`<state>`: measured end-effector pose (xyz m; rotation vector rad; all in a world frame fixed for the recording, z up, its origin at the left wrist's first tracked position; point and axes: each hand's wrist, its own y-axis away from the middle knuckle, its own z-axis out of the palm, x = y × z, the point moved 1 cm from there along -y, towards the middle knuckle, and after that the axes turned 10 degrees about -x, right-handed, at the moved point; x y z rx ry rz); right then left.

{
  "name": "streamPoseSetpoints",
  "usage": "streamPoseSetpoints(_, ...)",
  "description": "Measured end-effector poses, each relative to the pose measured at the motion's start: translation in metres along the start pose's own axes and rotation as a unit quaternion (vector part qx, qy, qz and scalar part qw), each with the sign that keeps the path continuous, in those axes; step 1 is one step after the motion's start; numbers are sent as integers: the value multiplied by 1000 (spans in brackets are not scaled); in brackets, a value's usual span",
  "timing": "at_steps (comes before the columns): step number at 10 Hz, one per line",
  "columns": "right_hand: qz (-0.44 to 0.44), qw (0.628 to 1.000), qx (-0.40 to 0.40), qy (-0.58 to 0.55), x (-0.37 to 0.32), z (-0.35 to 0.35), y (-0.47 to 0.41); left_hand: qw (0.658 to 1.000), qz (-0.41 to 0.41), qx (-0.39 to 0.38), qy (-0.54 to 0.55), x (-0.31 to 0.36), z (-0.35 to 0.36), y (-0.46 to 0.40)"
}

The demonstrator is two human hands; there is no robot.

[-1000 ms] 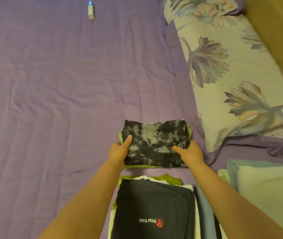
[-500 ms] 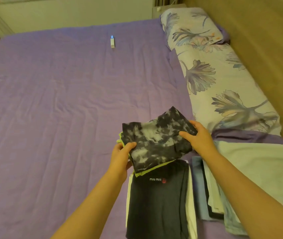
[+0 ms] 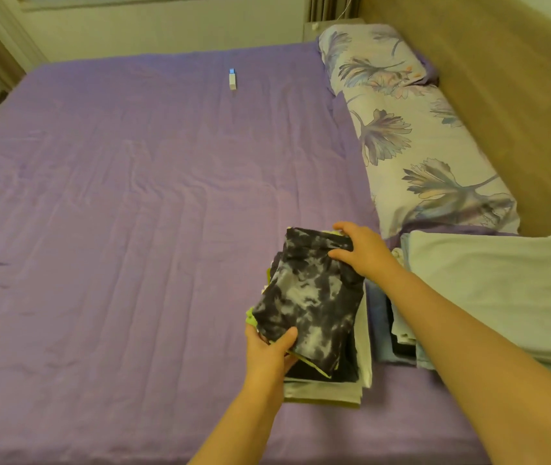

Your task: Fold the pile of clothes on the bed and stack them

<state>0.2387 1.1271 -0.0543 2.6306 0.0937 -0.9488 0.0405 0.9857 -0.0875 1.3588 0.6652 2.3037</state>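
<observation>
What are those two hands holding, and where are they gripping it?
A folded black-and-white tie-dye garment, with lime-green cloth under it. The left hand pinches its near corner; the right hand grips its far edge, over the stack of folded clothes.

The folded top (image 3: 307,297) lies on the stack (image 3: 327,392) between my fingers (image 3: 284,337); pillows (image 3: 411,139) lie behind, more clothes (image 3: 502,290) right.
</observation>
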Motion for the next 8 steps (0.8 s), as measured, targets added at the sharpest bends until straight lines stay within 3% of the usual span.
streamPoseSetpoints(2, 16, 985, 2, 171, 25, 65, 29, 984, -43, 145, 96, -60, 11, -9)
streamPoseSetpoints(4, 60, 965, -123, 223, 52, 118, 63, 980, -78, 179, 41, -62, 6, -11)
streamPoseSetpoints(5, 68, 955, -145, 251, 57, 120, 57, 979, -120, 161, 24, -51, -4, -10)
streamPoseSetpoints(6, 80, 942, -175, 273, 46, 114, 57, 973, -166, 155, -48, -35, -11, -5)
streamPoseSetpoints(7, 98, 938, -188, 276, 23, 98, 69, 947, -159, 136, -243, -19, -20, 6)
streamPoseSetpoints(8, 88, 938, -174, 286, -5, 74, 85, 886, -85, 84, -449, 15, -15, 16)
